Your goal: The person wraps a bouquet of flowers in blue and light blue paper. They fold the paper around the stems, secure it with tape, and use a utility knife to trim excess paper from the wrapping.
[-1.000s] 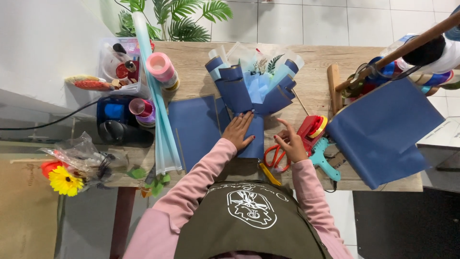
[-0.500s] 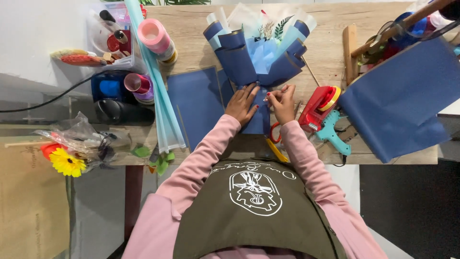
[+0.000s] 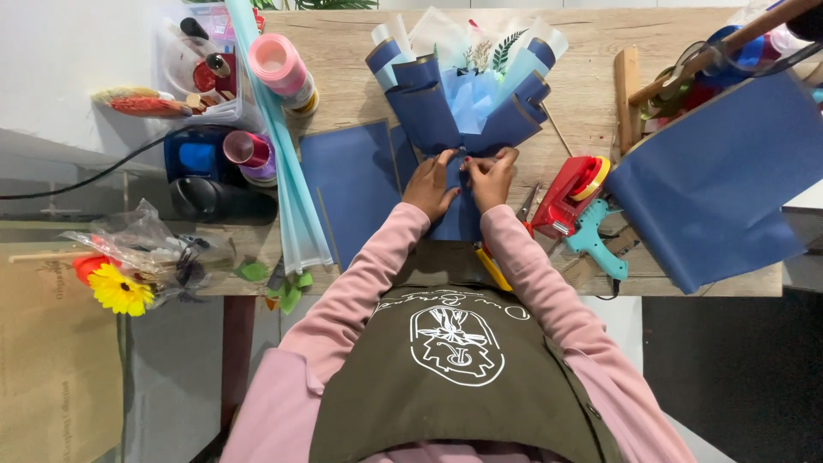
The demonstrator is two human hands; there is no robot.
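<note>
A clear plastic storage box [image 3: 190,64], rectangular and see-through, is set at the far left corner of the wooden table [image 3: 591,51], and small red and dark items are seen inside it. A crumpled clear cellophane bag [image 3: 146,244] is seen beyond the table's left edge, beside a yellow flower [image 3: 118,289]. A flat brown cardboard carton [image 3: 51,360] with faint print is found low on the left edge of the view; no screens or signs are seen.
</note>
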